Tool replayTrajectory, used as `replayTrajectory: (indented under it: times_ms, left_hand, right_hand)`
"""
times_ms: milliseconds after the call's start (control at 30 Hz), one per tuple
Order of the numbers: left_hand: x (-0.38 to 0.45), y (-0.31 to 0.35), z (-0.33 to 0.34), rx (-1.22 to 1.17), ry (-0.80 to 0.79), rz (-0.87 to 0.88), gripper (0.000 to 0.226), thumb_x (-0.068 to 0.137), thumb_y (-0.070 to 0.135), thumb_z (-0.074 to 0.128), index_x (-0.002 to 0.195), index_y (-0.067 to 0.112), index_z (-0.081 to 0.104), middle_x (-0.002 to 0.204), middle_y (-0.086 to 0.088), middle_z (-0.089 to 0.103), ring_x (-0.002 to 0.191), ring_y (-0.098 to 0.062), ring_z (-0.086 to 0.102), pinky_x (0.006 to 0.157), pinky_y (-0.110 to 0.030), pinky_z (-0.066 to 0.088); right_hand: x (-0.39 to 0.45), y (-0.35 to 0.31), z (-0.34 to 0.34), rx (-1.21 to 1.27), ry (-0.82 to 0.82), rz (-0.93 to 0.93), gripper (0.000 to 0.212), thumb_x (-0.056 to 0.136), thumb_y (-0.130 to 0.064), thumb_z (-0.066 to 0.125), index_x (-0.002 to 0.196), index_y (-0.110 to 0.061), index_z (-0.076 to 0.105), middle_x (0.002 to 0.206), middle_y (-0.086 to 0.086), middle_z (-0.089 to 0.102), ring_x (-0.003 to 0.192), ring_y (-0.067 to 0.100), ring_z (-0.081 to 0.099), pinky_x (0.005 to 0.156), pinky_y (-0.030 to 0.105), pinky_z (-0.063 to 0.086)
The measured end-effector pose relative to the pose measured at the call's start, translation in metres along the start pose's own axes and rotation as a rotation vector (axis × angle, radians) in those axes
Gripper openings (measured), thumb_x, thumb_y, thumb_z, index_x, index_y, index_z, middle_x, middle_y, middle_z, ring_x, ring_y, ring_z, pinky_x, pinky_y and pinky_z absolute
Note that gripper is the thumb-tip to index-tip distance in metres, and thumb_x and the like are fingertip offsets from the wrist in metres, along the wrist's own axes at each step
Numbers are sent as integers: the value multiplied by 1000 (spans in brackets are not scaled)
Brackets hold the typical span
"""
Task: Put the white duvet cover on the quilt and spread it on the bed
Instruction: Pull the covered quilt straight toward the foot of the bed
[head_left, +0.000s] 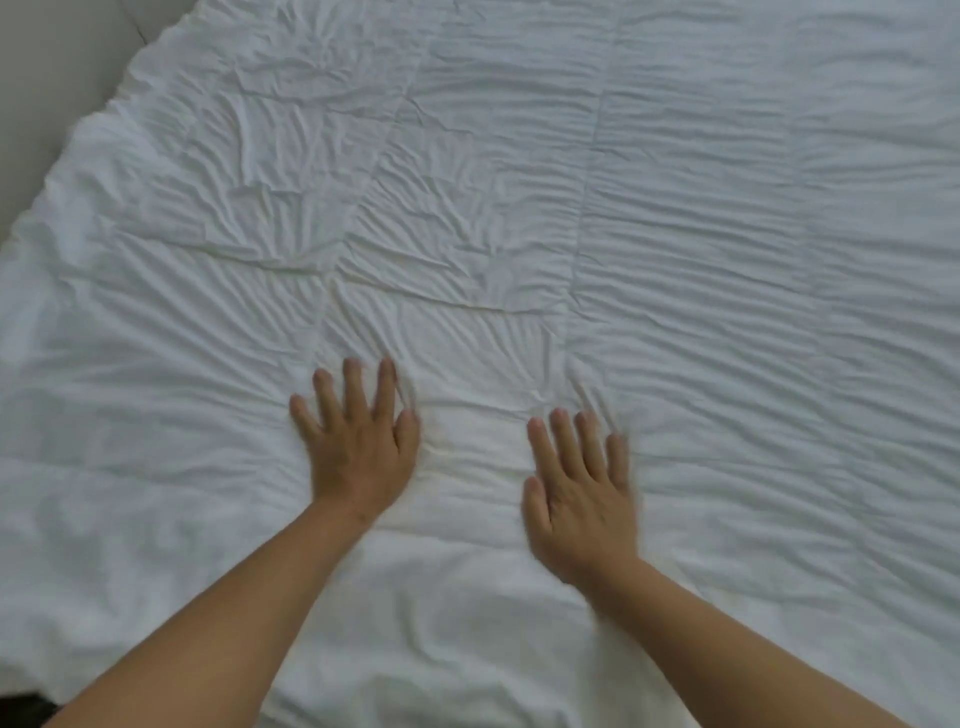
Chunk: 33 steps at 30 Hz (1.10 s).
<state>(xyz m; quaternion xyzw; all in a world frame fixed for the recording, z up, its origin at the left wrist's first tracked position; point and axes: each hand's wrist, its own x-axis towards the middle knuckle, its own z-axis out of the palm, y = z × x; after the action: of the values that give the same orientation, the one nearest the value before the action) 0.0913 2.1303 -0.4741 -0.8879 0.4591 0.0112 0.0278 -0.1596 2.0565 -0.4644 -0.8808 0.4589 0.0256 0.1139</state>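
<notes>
Both bare forearms are entering from the bottom edge, nearest the camera, and reaching forward over the white duvet cover (519, 208). Left of the cover's centre seam crossing, the left hand (358, 447) is lying palm down on the cloth, fingers straight and spread apart, thumb angled inward toward the other hand. Right of that crossing, the right hand (579, 493) is also lying flat on the cover, fingers straight and held closer together, thumb out to the left; its outer edge is blurring, so the little finger is hard to make out. Neither hand is pinching cloth. Wrinkles are radiating outward from both hands. Stitched quilt lines are showing through the cover, which is lying spread across nearly the whole view. Beyond the cover's far-left edge, a pale grey surface (52, 78) is showing.
</notes>
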Motion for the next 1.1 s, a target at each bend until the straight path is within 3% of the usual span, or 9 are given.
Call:
replayTrajectory:
  times_ms: [100, 200, 300, 433, 567, 667, 767, 900, 1100]
  left_hand:
    - [-68, 75, -6, -83, -36, 129, 67, 101, 49, 29, 162, 24, 21, 165, -22, 19, 149, -54, 13, 113, -74, 9]
    - [-114, 167, -10, -170, -25, 500, 68, 99, 50, 43, 160, 23, 29, 166, -21, 17, 151, -51, 10, 115, -75, 10]
    - [-133, 271, -13, -209, 6, 812, 68, 94, 47, 56, 156, 25, 38, 167, -14, 20, 154, -43, 12, 115, -71, 17]
    - [-176, 365, -11, -168, -113, 769, 73, 94, 64, 44, 159, 37, 27, 169, -8, 15, 154, -45, 2, 117, -72, 4]
    - [-209, 370, -1, -90, -106, 762, 86, 85, 79, 41, 159, 39, 25, 169, -13, 13, 153, -48, 3, 116, -73, 2]
    - [-207, 361, -15, 26, -309, 798, 101, 74, 93, 37, 159, 45, 13, 170, -11, 6, 152, -50, 3, 116, -72, 3]
    - [-185, 367, -62, 204, -589, 830, 113, 62, 95, 41, 156, 54, -5, 170, -6, -6, 152, -46, 6, 116, -65, 12]
    - [-152, 375, -142, 176, -880, 852, 89, 80, 72, 59, 156, 37, 31, 163, 0, 32, 144, -26, 39, 114, -40, 36]
    - [-151, 399, -246, 58, -779, 966, 48, 98, 54, 53, 136, 26, 59, 142, 0, 58, 130, -20, 53, 104, -35, 42]
  right_hand:
    - [-88, 58, -5, 6, -20, -28, 69, 98, -43, 41, 162, -25, 24, 170, 2, 14, 158, 27, 5, 123, 61, 13]
    - [-154, 125, -14, -37, -69, -25, 70, 100, -47, 38, 163, -25, 18, 171, 4, 7, 158, 26, 1, 123, 60, 14]
    - [-182, 206, -22, -49, -18, 259, 70, 99, -47, 34, 163, -26, 18, 171, 8, 7, 158, 29, 0, 122, 65, 10]
    - [-221, 300, -28, -3, -88, 723, 68, 98, -59, 14, 159, -43, -15, 170, 0, -17, 154, 37, -19, 119, 67, -8]
    - [-274, 310, -18, 40, -161, 599, 71, 98, -67, 17, 155, -48, -22, 166, -3, -29, 151, 35, -29, 118, 66, -12]
    - [-284, 311, -33, 147, -335, 549, 79, 94, -75, 26, 152, -53, -24, 163, -5, -36, 150, 35, -32, 118, 65, -13]
    - [-279, 321, -91, 250, -568, 537, 76, 94, -71, 34, 157, -52, -6, 169, -4, -18, 156, 36, -9, 121, 64, 4]
    - [-291, 306, -169, 344, -489, 694, 60, 103, -56, 29, 160, -42, 16, 168, 3, 20, 148, 34, 29, 117, 56, 26]
    - [-339, 279, -242, 340, -375, 832, 54, 105, -49, 29, 154, -28, 34, 150, 7, 44, 132, 32, 48, 107, 48, 41]
